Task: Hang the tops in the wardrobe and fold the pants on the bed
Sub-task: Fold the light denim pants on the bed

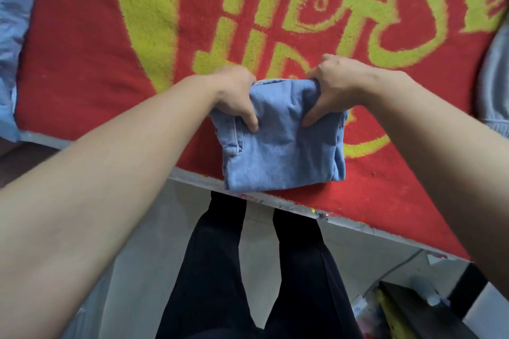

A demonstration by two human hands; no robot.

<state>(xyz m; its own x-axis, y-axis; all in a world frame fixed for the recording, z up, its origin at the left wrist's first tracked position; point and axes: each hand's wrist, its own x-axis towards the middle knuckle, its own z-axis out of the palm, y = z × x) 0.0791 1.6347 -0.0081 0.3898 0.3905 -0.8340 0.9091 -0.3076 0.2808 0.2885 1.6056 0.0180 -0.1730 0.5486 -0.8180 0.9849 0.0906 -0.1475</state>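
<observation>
A pair of light blue denim pants (281,148) lies folded into a compact bundle near the front edge of the bed, on a red blanket (82,63) with yellow-green lettering. My left hand (237,96) grips the bundle's far left corner, thumb on top and fingers curled under. At the far right corner, my right hand (333,85) grips the fold the same way. The near end of the bundle reaches the bed's edge.
Light blue fabric (13,22) lies at the bed's left side, and a pale grey-blue garment (495,85) at the right edge. My legs in black trousers (248,270) stand on the pale floor. A dark box with clutter (407,308) sits at the lower right.
</observation>
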